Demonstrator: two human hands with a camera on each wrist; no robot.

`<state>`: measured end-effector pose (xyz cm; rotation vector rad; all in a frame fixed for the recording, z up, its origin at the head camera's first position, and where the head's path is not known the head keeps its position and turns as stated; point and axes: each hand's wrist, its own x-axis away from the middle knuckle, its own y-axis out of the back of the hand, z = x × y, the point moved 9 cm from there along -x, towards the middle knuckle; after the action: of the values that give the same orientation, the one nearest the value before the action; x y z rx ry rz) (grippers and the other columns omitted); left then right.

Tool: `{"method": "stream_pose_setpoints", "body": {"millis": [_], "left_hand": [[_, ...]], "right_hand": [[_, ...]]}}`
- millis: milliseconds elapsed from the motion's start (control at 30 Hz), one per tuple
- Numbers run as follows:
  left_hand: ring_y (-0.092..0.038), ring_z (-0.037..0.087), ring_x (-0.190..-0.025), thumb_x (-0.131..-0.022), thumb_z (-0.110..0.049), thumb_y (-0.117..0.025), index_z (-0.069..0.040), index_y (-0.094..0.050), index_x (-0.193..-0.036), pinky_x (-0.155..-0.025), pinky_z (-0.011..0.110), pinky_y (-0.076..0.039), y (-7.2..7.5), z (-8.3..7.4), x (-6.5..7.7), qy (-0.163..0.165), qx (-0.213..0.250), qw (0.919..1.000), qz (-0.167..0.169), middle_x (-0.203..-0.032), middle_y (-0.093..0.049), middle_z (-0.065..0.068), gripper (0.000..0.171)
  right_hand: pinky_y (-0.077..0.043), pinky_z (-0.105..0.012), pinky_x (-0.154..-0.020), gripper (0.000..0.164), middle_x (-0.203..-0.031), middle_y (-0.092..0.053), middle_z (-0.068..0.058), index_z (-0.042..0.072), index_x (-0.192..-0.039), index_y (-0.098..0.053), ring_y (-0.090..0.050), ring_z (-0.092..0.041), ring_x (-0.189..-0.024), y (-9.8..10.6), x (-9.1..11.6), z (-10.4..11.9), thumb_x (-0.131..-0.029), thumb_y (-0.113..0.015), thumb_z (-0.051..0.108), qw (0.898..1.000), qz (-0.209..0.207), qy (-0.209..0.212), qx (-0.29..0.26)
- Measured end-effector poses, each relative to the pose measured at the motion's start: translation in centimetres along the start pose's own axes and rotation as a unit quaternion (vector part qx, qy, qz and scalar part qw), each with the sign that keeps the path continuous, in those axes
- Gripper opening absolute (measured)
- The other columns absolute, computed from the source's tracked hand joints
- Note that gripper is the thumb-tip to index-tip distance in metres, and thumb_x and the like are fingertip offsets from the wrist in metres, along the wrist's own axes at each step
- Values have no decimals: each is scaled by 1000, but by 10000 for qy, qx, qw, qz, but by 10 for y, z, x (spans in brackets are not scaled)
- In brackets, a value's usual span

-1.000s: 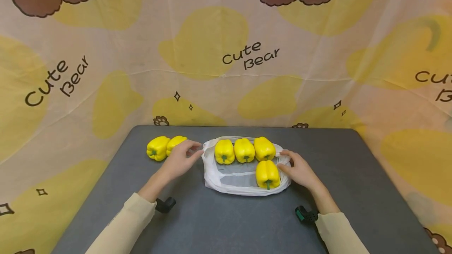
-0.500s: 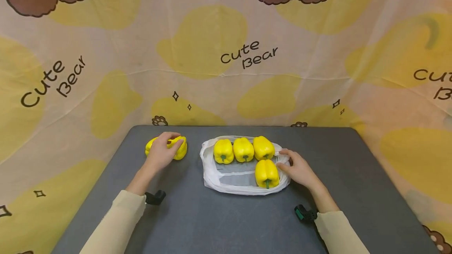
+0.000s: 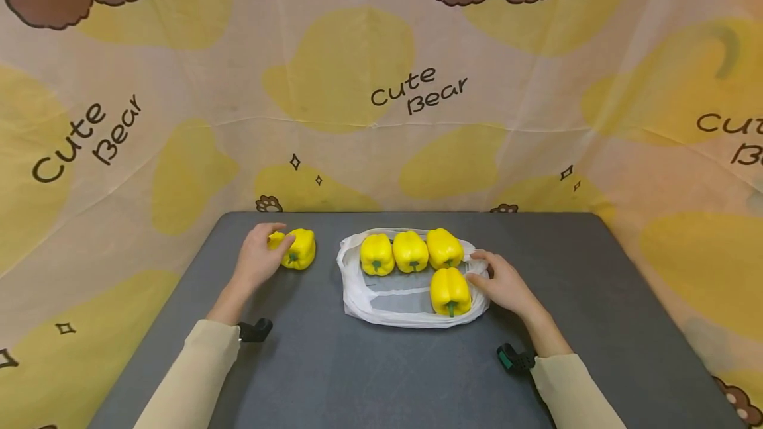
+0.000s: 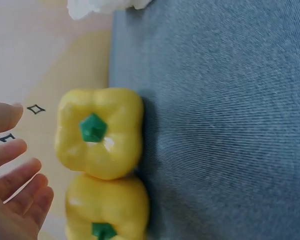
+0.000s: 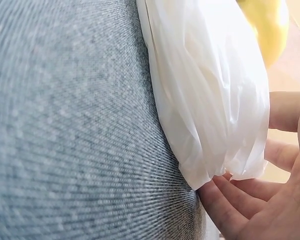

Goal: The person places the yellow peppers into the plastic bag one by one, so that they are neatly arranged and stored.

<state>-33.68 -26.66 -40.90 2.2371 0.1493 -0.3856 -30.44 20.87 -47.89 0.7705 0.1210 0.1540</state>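
Two yellow bell peppers (image 3: pixel 300 249) lie side by side at the table's back left. Over the left one, partly hiding it, is my left hand (image 3: pixel 257 258); its fingers are spread and loosely bent. In the left wrist view a gap shows between that hand and the nearer bell pepper (image 4: pixel 100 132), which has a green stem. A white plastic bag (image 3: pixel 357 300) lies with its mouth spread wide, several yellow bell peppers (image 3: pixel 450 291) inside. My right hand (image 3: pixel 503 286) holds the bag's right rim with thumb and fingers; in the right wrist view some fingertips go behind the plastic (image 5: pixel 210 100).
The dark grey table (image 3: pixel 381 376) ends at a back edge against a patterned cloth (image 3: pixel 334 71) with bear prints. Bare tabletop lies between the loose bell peppers and the bag. Black devices (image 3: pixel 255 330) are worn at both wrists.
My left hand has moved left from the bag's left side, across the right loose pepper, to the left one. The right hand stays at the bag's rim.
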Motion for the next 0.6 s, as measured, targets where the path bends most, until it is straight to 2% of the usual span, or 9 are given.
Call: {"method": "stream_pose_setpoints", "body": {"millis": [167, 333, 600], "left_hand": [[-45, 46, -128, -99, -27, -67, 8, -61, -131, -107, 63, -35, -7, 10, -1, 134, -98, 9998, 142, -134, -55, 28, 48], [-44, 47, -128, -98, -27, -69, 8, -60, -131, -107, 63, -35, -15, 16, -4, 205, -246, 9992, 248, -135, -53, 29, 49], [-44, 47, -127, -96, -27, -71, 8, -62, -129, -106, 62, -35, -19, 15, -7, 191, -402, 9988, 221, -134, -55, 28, 49]], "right_hand": [[-47, -52, -92, 53, -139, -54, -26, 0, -139, -55, -54, -34, -105, -1, 0, 1, -96, -69, 28, 10000, -1, 45, 30], [-47, -54, -95, 53, -140, -53, -26, 0, -139, -55, -54, -36, -108, -1, 0, 1, -96, -69, 28, 10000, -2, 29, 22], [-46, -58, -98, 54, -141, -52, -27, 0, -139, -55, -53, -37, -110, -1, 0, -1, -95, -70, 28, 10000, 29, 9, 16]]}}
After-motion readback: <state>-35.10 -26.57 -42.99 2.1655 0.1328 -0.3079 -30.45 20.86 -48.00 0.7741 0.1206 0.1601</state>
